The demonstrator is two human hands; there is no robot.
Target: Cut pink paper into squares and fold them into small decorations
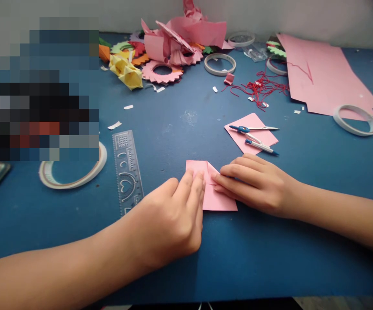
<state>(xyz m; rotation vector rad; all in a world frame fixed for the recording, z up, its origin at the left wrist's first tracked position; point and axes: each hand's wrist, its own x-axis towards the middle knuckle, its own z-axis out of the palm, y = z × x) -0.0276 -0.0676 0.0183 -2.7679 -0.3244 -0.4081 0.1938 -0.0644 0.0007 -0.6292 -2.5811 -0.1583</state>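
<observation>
A small pink paper [220, 200] lies on the blue table [180, 125], partly folded. My left hand [173, 219] presses its left edge with the fingers held together and flat on the sheet. My right hand [257, 183] comes in from the right, fingers pressed together on a fold at the paper's upper right. Both hands hold the paper down against the table. Part of the sheet is hidden under the fingers.
A compass [254, 134] rests on a pink square [236, 128] just behind. A clear ruler [126, 170] and tape roll [73, 181] lie left. More tape rolls [356, 120], pink sheets [325, 77], red thread [262, 88] and paper flowers [170, 47] crowd the back.
</observation>
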